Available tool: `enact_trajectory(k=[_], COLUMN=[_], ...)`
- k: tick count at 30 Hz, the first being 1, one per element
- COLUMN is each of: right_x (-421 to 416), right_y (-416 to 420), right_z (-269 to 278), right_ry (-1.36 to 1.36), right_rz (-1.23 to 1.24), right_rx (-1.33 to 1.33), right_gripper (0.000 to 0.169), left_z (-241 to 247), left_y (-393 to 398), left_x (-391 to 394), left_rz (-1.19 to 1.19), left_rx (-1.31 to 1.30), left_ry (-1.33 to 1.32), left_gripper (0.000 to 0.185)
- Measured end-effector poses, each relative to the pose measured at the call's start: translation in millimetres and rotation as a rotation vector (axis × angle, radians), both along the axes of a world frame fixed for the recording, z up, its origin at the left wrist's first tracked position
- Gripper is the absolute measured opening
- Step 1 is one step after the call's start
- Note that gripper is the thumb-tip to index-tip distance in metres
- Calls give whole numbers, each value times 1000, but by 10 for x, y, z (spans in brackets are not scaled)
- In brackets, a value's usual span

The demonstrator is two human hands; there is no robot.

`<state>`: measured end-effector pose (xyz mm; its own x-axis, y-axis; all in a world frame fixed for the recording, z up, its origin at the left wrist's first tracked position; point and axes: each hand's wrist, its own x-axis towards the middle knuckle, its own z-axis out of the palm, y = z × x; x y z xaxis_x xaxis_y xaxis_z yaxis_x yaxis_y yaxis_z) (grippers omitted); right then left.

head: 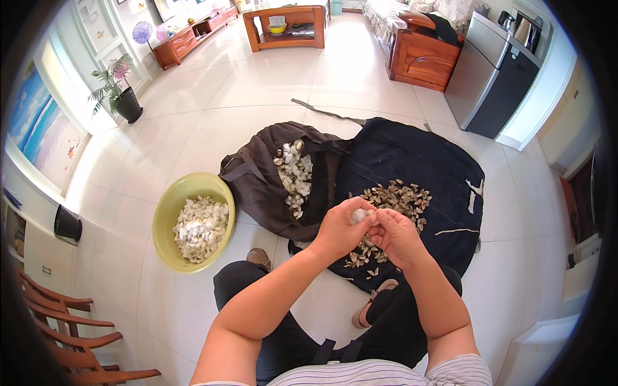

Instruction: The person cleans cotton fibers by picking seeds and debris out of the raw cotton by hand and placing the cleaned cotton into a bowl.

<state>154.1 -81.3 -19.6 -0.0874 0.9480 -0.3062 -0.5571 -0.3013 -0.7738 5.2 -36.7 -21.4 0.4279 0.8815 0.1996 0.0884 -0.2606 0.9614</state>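
Observation:
Both hands meet above a dark blue cloth [410, 149] on the floor. My left hand [344, 227] holds a white cotton boll [358, 216] in its fingers. The fingertips of my right hand [398, 237] pinch at the boll's right side. Beneath them on the cloth is a heap of dry brown cotton husks [403, 198], partly hidden by the hands. Left of the heap a dark brown cloth sack [251, 193] lies with its mouth open, showing cotton bolls [293, 169] inside. Further left, a yellow-green plastic basin [161, 227] holds picked white cotton [200, 229].
A wooden coffee table [285, 44] and a carved wooden sofa end [425, 60] stand ahead, with a small refrigerator [492, 77] at right. A potted plant [128, 103] and a black bin [67, 223] are at left. Wooden chairs [72, 333] stand near the lower left.

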Motion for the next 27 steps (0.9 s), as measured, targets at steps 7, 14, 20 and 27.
enact_trajectory(k=[7,14,20,27], right_x=[19,37,-26,-95], right_y=[9,18,-1,-32], right_z=[15,34,25,21], right_ry=[28,-27,-103,-91], right_rz=[25,9,-14,44], right_rx=[26,23,37,40], right_gripper=[9,10,16,26], left_z=[38,63,-75,-45], left_y=[-18,6,24,-44], left_x=[-42,-51,-29,5], left_rz=[-34,-78,-4,148], left_rx=[-124,-438,-277,108], left_ry=[-125,-211,-115,111], left_gripper=[15,18,18,15])
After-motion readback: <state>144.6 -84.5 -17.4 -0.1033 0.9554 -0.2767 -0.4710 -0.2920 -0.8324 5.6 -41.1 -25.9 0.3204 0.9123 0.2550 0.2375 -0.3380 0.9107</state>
